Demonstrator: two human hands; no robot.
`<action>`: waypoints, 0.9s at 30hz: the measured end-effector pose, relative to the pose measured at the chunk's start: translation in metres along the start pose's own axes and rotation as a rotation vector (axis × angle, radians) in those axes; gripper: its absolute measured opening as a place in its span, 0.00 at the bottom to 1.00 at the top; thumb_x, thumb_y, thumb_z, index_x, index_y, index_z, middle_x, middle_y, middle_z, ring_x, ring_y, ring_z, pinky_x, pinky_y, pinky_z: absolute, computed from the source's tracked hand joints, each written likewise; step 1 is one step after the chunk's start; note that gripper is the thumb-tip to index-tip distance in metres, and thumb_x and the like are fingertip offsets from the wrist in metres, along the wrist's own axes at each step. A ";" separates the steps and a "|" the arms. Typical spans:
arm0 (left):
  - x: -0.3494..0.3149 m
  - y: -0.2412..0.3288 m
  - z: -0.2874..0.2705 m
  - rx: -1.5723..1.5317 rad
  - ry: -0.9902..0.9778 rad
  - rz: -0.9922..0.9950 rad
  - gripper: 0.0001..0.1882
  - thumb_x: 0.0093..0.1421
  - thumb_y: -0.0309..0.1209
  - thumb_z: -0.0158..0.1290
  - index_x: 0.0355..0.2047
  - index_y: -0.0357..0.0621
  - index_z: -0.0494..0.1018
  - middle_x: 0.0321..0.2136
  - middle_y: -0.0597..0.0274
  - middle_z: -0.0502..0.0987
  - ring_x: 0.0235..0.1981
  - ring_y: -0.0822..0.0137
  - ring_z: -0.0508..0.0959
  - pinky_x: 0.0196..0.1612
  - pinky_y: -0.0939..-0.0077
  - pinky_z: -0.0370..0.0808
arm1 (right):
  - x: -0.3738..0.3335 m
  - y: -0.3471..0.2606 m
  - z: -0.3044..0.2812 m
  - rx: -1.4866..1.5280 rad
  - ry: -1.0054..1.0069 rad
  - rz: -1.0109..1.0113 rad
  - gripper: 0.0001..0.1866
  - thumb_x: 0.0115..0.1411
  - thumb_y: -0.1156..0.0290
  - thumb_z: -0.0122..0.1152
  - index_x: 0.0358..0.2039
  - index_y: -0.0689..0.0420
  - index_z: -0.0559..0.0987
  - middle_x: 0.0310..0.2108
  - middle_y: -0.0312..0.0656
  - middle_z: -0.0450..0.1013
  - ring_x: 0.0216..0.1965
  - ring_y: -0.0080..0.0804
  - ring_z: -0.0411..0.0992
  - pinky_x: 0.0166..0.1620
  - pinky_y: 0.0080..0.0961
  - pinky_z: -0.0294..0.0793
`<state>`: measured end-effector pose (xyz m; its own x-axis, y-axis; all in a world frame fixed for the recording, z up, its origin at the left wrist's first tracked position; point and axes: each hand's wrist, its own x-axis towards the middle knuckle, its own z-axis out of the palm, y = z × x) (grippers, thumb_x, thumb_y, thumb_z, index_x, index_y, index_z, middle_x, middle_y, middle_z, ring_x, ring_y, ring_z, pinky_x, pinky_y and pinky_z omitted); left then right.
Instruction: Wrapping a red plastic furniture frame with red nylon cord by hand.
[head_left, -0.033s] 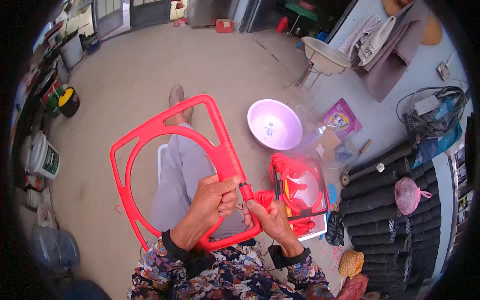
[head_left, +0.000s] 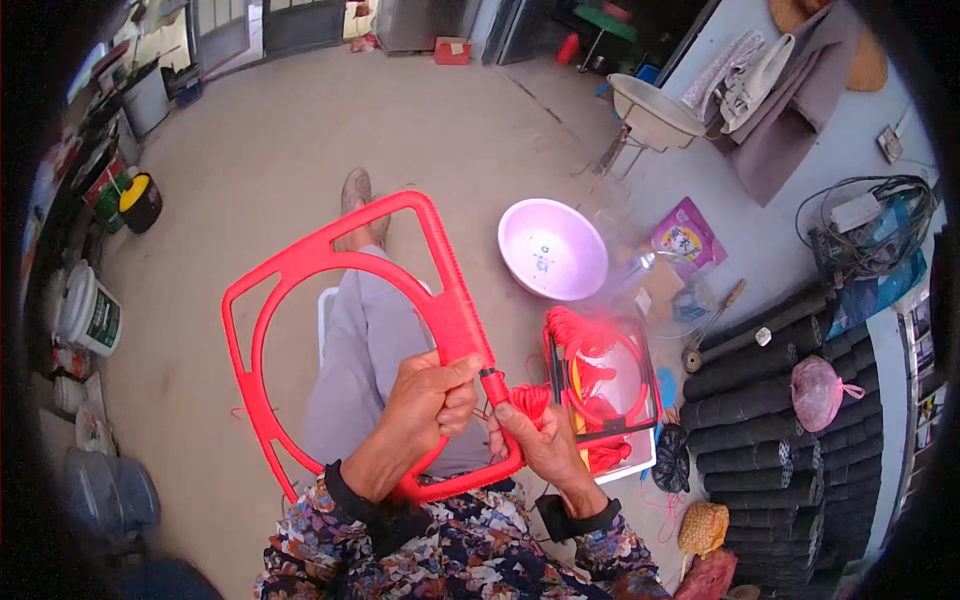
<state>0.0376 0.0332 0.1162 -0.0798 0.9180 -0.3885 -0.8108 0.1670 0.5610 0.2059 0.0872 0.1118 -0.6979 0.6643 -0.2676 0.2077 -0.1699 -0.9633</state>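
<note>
A square frame [head_left: 457, 325] with a round ring inside, wrapped almost all over in red cord, stands tilted above my lap. My left hand [head_left: 425, 405] is closed around its right-hand bar, thumb laid along the wrapping. Just below the thumb a short black stretch of bare bar shows. My right hand [head_left: 545, 440] is closed at the lower part of the same bar, thumb pressed near a small bundle of red cord [head_left: 530, 398]. Some of its fingers are hidden behind the bar and cord.
Right of my hands, a white box [head_left: 635, 462] holds red cord and a partly wrapped black frame [head_left: 652, 412]. Beyond it are a lilac basin [head_left: 552, 250] and a purple packet [head_left: 688, 235]. Dark rolls [head_left: 745, 455] are stacked far right; buckets [head_left: 90, 310] line the left.
The view has shifted very slightly, so the surroundings sit a little to the right. Both hands keep their hold on the frame and cord.
</note>
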 end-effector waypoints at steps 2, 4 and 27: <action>-0.005 -0.001 -0.004 -0.002 0.014 -0.015 0.10 0.60 0.32 0.52 0.24 0.46 0.65 0.09 0.72 0.58 0.08 0.79 0.55 0.10 0.82 0.48 | -0.006 0.000 0.006 -0.012 0.026 -0.001 0.15 0.63 0.63 0.51 0.28 0.63 0.75 0.19 0.36 0.71 0.21 0.20 0.68 0.25 0.18 0.67; -0.005 -0.004 -0.009 -0.002 0.016 -0.033 0.10 0.60 0.32 0.52 0.24 0.46 0.65 0.09 0.72 0.58 0.08 0.79 0.55 0.10 0.82 0.48 | -0.011 0.008 0.010 -0.002 0.043 0.020 0.15 0.63 0.63 0.51 0.29 0.63 0.75 0.19 0.36 0.71 0.21 0.20 0.68 0.26 0.18 0.68; -0.008 -0.002 -0.017 0.086 0.029 -0.084 0.10 0.61 0.34 0.52 0.25 0.49 0.64 0.09 0.75 0.55 0.08 0.80 0.54 0.09 0.83 0.48 | 0.003 0.011 0.005 0.119 0.053 0.135 0.19 0.62 0.56 0.51 0.34 0.60 0.77 0.26 0.39 0.76 0.23 0.18 0.69 0.27 0.16 0.70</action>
<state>0.0304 0.0194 0.1061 -0.0313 0.8887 -0.4574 -0.7628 0.2745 0.5854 0.2026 0.0836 0.1003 -0.6314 0.6665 -0.3963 0.2127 -0.3426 -0.9151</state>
